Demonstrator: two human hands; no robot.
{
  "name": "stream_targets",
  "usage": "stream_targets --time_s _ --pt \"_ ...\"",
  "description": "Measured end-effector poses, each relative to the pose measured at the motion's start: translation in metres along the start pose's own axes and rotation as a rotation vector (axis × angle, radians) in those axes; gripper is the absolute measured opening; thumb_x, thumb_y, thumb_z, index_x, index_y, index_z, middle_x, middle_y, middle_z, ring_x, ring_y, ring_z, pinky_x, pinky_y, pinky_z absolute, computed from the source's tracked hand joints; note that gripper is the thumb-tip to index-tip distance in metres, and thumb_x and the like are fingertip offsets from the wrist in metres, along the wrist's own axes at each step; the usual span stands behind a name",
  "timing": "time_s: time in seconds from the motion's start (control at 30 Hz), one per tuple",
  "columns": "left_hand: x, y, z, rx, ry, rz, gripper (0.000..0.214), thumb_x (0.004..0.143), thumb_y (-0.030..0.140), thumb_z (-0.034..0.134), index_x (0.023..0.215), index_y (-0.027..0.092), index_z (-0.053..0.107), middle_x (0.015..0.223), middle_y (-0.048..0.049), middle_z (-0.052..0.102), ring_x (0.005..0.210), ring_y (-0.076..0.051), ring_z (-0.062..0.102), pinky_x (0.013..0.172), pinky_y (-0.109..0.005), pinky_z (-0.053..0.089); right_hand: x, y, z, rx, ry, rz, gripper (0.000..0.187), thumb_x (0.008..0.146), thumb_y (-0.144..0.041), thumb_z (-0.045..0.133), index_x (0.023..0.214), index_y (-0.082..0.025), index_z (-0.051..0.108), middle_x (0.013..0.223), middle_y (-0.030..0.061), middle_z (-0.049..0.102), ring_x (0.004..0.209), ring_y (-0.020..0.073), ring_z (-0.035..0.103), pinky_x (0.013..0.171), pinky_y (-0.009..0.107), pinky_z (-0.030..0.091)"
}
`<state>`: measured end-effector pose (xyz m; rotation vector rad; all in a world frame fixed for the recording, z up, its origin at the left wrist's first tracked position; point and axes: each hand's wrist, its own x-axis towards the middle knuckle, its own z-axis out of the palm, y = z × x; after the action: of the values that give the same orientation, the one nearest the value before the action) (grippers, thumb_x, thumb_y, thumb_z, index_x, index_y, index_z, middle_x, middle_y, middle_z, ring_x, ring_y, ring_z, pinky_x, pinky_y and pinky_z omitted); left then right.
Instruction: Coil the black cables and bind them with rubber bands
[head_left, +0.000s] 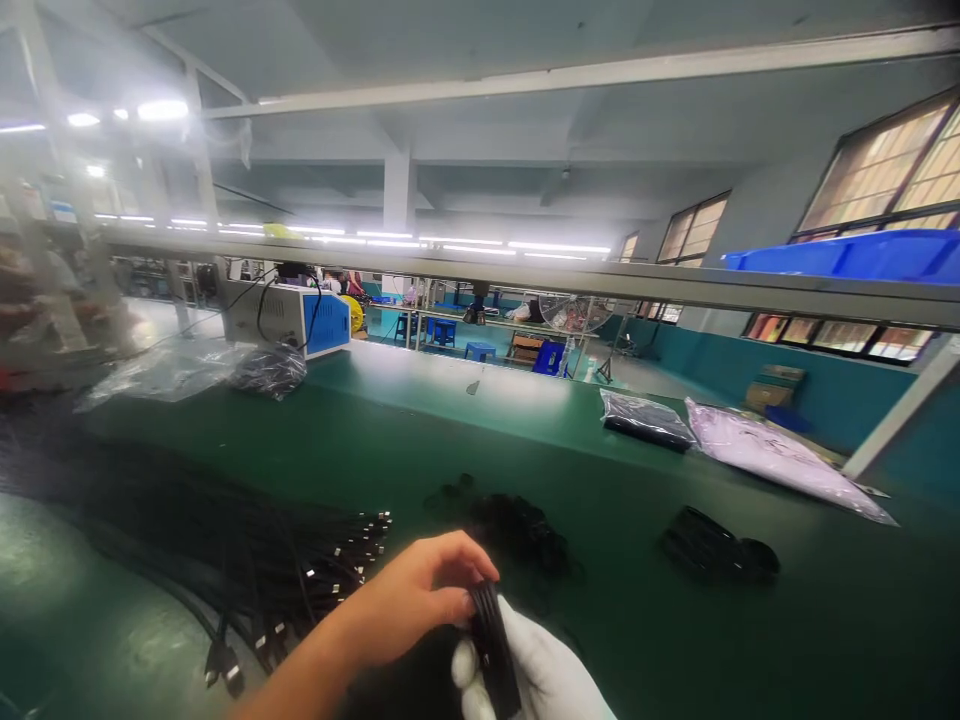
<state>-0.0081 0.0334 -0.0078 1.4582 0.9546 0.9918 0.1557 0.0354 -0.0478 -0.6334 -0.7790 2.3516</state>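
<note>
A black bundle (491, 632) of slim strands is held above the near edge of the bench (615, 620), around its middle. Its strands are laid side by side, faintly glossy, with pale glints along their length; the bundle is tilted, its top leaning left, its lower end lost in shadow. It is wrapped from below by the curled fingers of the white-gloved right hand (551, 665). Its top is pinched between thumb and forefinger of the bare left hand (401, 595), parted only by the bundle's thickness. Just beyond, a dark heap (521, 530) is seen, blurred. Cables (247, 540) with pale-tipped ends are spread toward the left edge. A black coil (705, 545) is set to the right; near the far right corner, a pink bag (772, 455) is laid.
</note>
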Motion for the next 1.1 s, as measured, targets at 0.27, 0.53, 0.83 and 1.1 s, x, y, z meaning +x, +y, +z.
stream_targets --time_s 0.27,0.53,0.83,1.1 --pt "-0.006 -0.012 0.013 0.55 0.341 0.179 0.03 0.072 0.005 0.049 0.09 0.023 0.066 0.088 0.0015 0.065 0.086 -0.017 0.057 0.079 -0.027 0.042 -0.014 -0.007 0.017 -0.206 -0.08 -0.152 0.065 0.063 -0.029 0.081 0.119 -0.018 0.051 0.107 0.0079 0.057 0.078 0.0161 0.061 0.063 0.025 0.047" --pt "-0.008 -0.022 0.024 0.735 0.364 0.219 0.039 0.066 0.002 0.045 0.089 0.024 0.067 0.08 0.0017 0.064 0.071 -0.016 0.055 0.062 -0.025 0.038 -0.008 -0.006 0.007 -0.351 -0.103 -0.161 0.043 0.078 -0.05 0.068 0.094 -0.013 0.054 0.08 0.0069 0.059 0.069 0.0166 0.061 0.059 0.025 0.044" --pt "-0.022 -0.015 0.021 0.135 0.308 -0.159 0.013 0.076 0.031 0.052 0.076 0.018 0.055 0.067 0.0025 0.055 0.054 -0.011 0.047 0.049 -0.021 0.037 -0.007 -0.005 0.004 -0.203 -0.05 -0.158 0.056 0.06 -0.03 0.083 0.105 -0.019 0.052 0.097 0.0049 0.054 0.077 0.0151 0.057 0.06 0.025 0.043" --pt "-0.019 -0.033 0.026 -0.176 0.125 -0.196 0.029 0.068 0.042 0.06 0.074 0.016 0.048 0.058 0.0052 0.048 0.048 -0.006 0.041 0.045 -0.017 0.03 -0.009 -0.01 0.007 -0.387 -0.117 -0.126 0.057 0.065 -0.041 0.078 0.11 -0.016 0.054 0.095 0.0072 0.058 0.083 0.0214 0.06 0.073 0.035 0.049"
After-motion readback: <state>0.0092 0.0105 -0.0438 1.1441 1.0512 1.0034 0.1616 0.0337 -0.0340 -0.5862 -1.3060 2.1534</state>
